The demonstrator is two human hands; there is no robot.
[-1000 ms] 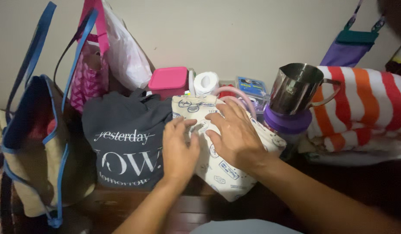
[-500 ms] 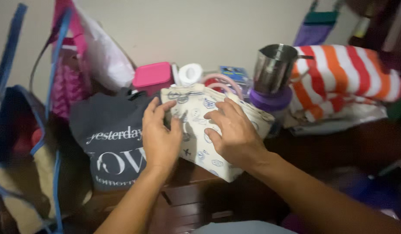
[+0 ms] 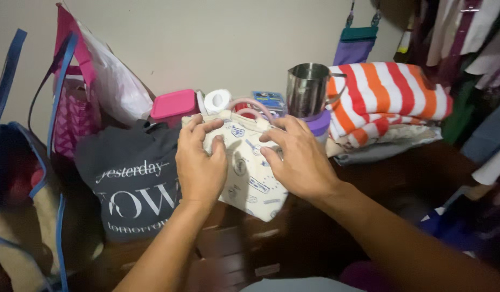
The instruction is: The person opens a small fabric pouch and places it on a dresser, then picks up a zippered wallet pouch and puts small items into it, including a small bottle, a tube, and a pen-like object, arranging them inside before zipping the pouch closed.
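Observation:
A cream cloth bag (image 3: pixel 249 178) with small blue prints and pink handles (image 3: pixel 250 106) stands on a dark wooden dresser top. My left hand (image 3: pixel 198 162) grips its upper left edge, fingers curled over the top. Over on the bag's right side, my right hand (image 3: pixel 296 159) presses flat, fingers spread toward the handles. A dark grey tote bag (image 3: pixel 133 178) with white lettering leans right beside my left hand.
A blue-trimmed beige bag (image 3: pixel 23 200) and a pink patterned bag (image 3: pixel 77 108) stand at the left. Behind are a pink-lidded box (image 3: pixel 174 104), a paper roll (image 3: pixel 217 100), a steel jug (image 3: pixel 306 89) on a purple lid, and striped towels (image 3: pixel 387 94). Clothes hang at right.
My left hand has slid up from the bag's front to grip its top edge. The bag has been drawn a little toward me and the view has turned right.

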